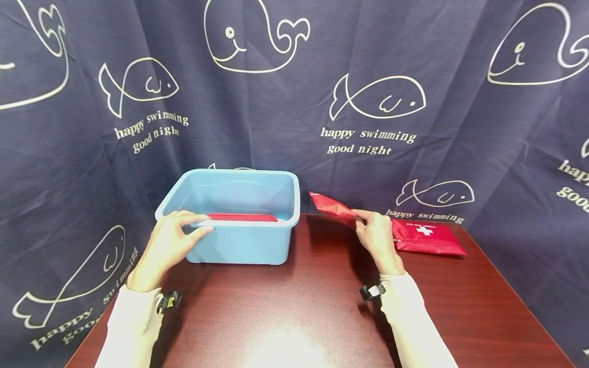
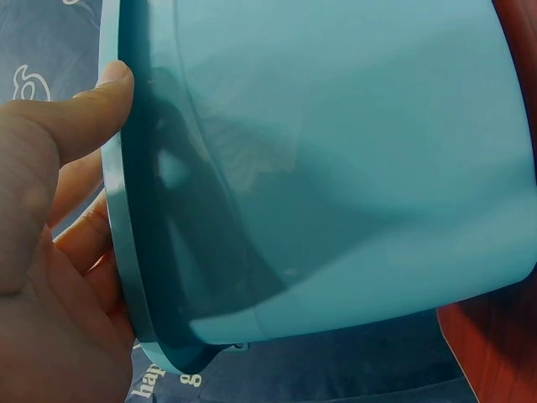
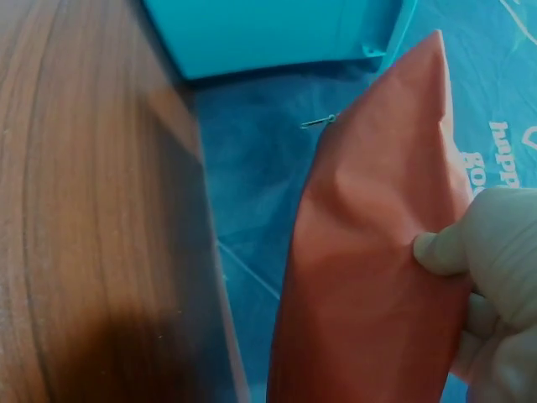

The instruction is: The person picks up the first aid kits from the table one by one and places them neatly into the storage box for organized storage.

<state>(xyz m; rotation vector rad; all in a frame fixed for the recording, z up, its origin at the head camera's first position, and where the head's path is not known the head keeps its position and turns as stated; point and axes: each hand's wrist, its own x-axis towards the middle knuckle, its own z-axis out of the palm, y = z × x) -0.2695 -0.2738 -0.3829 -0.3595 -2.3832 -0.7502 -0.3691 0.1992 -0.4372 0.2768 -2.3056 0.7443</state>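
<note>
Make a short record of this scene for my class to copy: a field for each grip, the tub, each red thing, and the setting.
Left grip: holds the tub by its near rim, thumb outside
Right grip: pinches the held pouch, red, raised apart from the tub
Tub: blue, upright
In tub: red item, mostly hidden by the near wall
Table pouch: red, white cross, lies at the right
Setting: brown table, dark curtain with pale whales and fish

dark blue whale-and-fish cloth [image 1: 285, 122] behind a glossy reddish-brown table [image 1: 267, 301]
</note>
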